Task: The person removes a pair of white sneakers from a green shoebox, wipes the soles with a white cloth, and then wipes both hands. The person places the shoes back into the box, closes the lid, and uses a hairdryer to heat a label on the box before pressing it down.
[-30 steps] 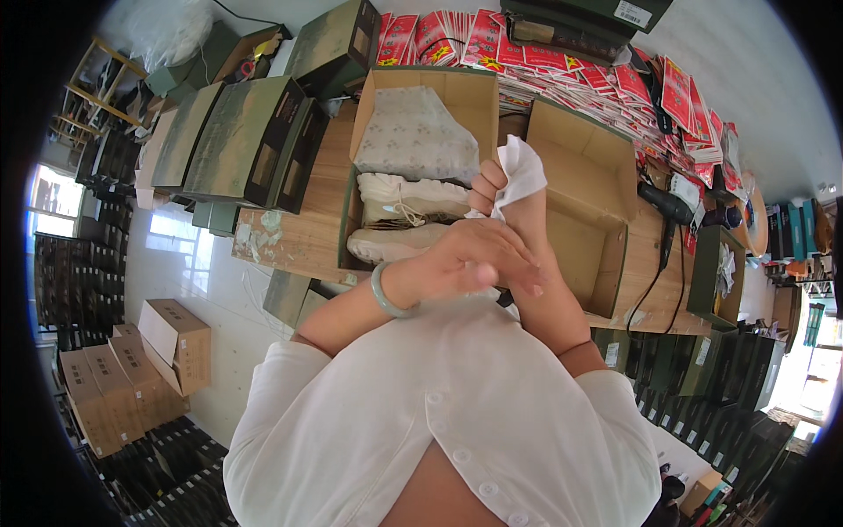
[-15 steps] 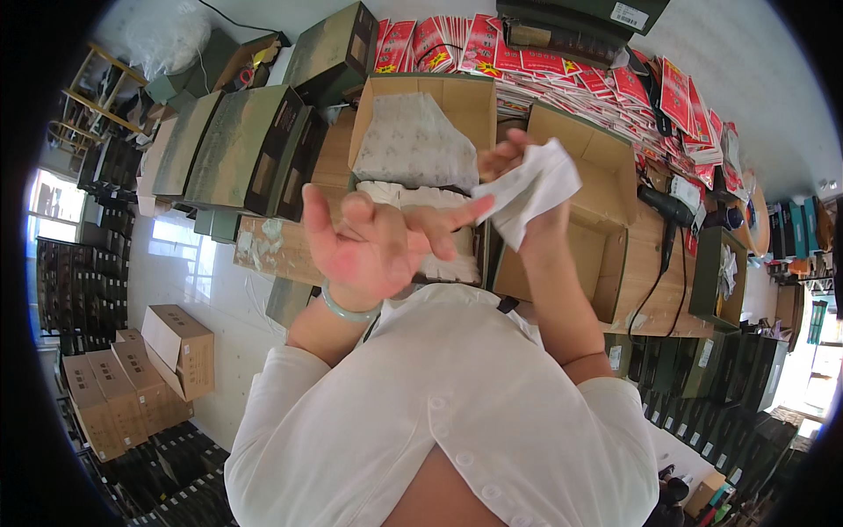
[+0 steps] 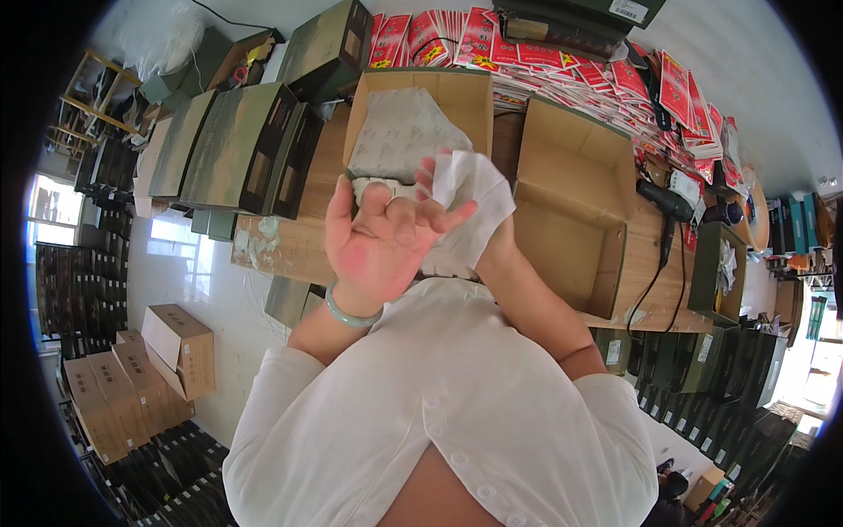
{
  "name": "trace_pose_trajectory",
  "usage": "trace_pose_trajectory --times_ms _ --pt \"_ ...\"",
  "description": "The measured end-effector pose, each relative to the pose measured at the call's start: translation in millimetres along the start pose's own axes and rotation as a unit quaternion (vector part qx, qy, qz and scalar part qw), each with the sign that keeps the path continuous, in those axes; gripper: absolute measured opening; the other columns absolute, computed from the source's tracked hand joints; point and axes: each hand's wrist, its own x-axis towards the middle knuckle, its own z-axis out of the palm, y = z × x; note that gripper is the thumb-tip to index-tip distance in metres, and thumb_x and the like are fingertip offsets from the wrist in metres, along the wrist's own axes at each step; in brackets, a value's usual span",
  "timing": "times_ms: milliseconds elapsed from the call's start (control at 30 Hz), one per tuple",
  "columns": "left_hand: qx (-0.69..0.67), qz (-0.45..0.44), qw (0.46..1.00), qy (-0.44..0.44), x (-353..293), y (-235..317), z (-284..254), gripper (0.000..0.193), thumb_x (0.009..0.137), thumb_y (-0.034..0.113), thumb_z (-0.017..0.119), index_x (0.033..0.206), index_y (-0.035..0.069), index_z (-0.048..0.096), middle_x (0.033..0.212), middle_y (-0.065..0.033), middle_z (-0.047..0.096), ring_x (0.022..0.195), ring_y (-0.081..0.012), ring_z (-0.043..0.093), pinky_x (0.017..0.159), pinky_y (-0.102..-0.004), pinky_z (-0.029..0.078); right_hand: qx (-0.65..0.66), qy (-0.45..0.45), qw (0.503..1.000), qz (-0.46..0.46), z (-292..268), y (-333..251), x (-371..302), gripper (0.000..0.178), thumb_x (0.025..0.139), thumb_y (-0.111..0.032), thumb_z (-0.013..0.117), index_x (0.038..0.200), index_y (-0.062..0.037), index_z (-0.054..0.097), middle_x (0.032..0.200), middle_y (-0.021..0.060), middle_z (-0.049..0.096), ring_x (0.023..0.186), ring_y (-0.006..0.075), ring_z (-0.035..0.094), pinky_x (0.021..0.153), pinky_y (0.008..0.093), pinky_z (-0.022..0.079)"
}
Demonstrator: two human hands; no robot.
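On the wooden table (image 3: 299, 237) above a shiny floor (image 3: 233, 351), one open shoebox (image 3: 566, 250) neighbours the left shoebox (image 3: 474, 110), whose shoes (image 3: 450, 262) the left hand (image 3: 378, 241), fingers apart, and a white tissue (image 3: 480, 200) clasped by the right hand (image 3: 502, 239) partly hide.

Sheet (image 3: 485, 200) before shoebox (image 3: 472, 105), packets (image 3: 562, 81) behind, hairdryer (image 3: 667, 204) right

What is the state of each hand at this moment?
Left hand: open, palm showing; touching the sheet or not, unclear.
Right hand: holding a thin white sheet.
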Motion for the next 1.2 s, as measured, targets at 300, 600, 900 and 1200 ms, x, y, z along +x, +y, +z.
trace_pose_trajectory --times_ms 300,600,900,1200 --pt "-0.146 0.038 0.985 0.087 1.9 -31.7 -36.1 0.049 0.102 0.043 0.027 0.095 0.022 0.071 0.086 -0.0015 0.072 0.110 -0.0323 0.059 0.113 -0.0653 0.009 0.021 0.160 0.987 -0.010 29.4 -1.8 -3.4 0.028 0.093 -0.033 0.053 0.105 -0.0078 0.057 0.096 0.0056 0.055 0.086 0.0196 0.052 0.078 0.0340 0.046" --pt "0.077 -0.082 0.994 0.015 -6.7 -54.7 -54.3 0.052 0.102 0.043 0.026 0.101 0.019 0.071 0.102 -0.0126 0.072 0.128 -0.0420 0.046 0.112 -0.0543 0.020 0.084 0.115 0.987 0.074 -43.3 -17.1 6.8 0.030 0.094 -0.029 0.043 0.069 -0.0143 0.043 0.057 -0.0033 0.034 0.046 0.0134 0.030 0.045 0.0297 0.027" --pt "-0.036 -0.044 0.997 0.059 -16.8 -29.7 -33.2 0.051 0.101 0.048 0.023 0.123 0.025 0.063 0.155 -0.0037 0.034 0.146 -0.0352 0.019 0.111 -0.0683 0.015 -0.055 -0.029 0.984 -0.165 -49.2 -62.7 11.0 0.035 0.099 -0.041 0.044 0.099 -0.0107 0.061 0.083 0.0047 0.059 0.077 0.0178 0.059 0.068 0.0309 0.047" --pt "-0.143 -0.067 0.987 0.031 8.1 -37.4 -26.0 0.043 0.100 0.047 0.030 0.105 0.038 0.071 0.161 0.0052 0.015 0.146 -0.0453 0.004 0.109 -0.0769 0.005 -0.060 -0.030 0.998 -0.020 -32.7 -11.6 -1.1 0.062 0.099 -0.053 0.037 0.146 -0.0128 0.036 0.142 0.0103 0.047 0.128 0.0267 0.049 0.106 0.0444 0.042"
